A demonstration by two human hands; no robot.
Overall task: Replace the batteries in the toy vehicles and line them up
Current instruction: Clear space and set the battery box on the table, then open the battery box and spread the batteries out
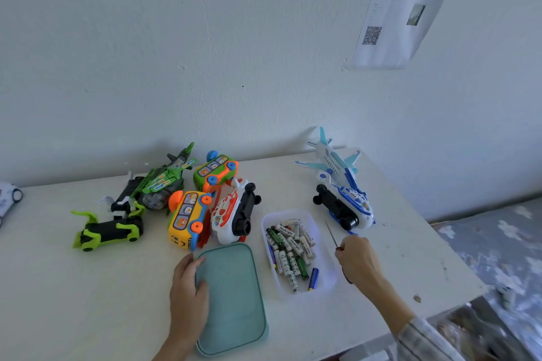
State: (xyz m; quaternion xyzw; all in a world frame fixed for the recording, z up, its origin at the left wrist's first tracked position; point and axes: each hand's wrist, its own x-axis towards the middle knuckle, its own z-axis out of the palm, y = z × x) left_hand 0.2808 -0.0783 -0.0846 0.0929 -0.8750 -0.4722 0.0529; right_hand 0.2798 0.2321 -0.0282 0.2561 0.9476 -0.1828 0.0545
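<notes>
On the white surface [88,287] the right hand [356,261] has its grip closed around a screwdriver [333,235], whose thin shaft points up and away toward the blue and white toy plane [346,202] lying on its side with its black underside showing; the shaft tip stops just short of that plane, not touching it. A second blue and white plane [331,160] stands behind it against the wall. Directly left of the right hand sits a clear tub [322,231] filled with loose batteries [290,252], close to the knuckles but apart from them. The left hand [189,293] rests on the left edge of a teal lid [234,302] lying flat beside the tub, its fingers curled over the rim, a narrow grip on the lid. Just beyond the lid lies a cluster of toys, near the left fingertips but not touched: a yellow toy bus [186,218], a red and white plane [231,211] tipped over with its black base up, and an orange and green bus [215,170] behind them. Farther left lie a green helicopter [164,180], a black and white toy [126,199], and a lime green and black car [108,231], all well apart from both hands. A sheet of paper [393,9] with a QR code hangs on the wall.
</notes>
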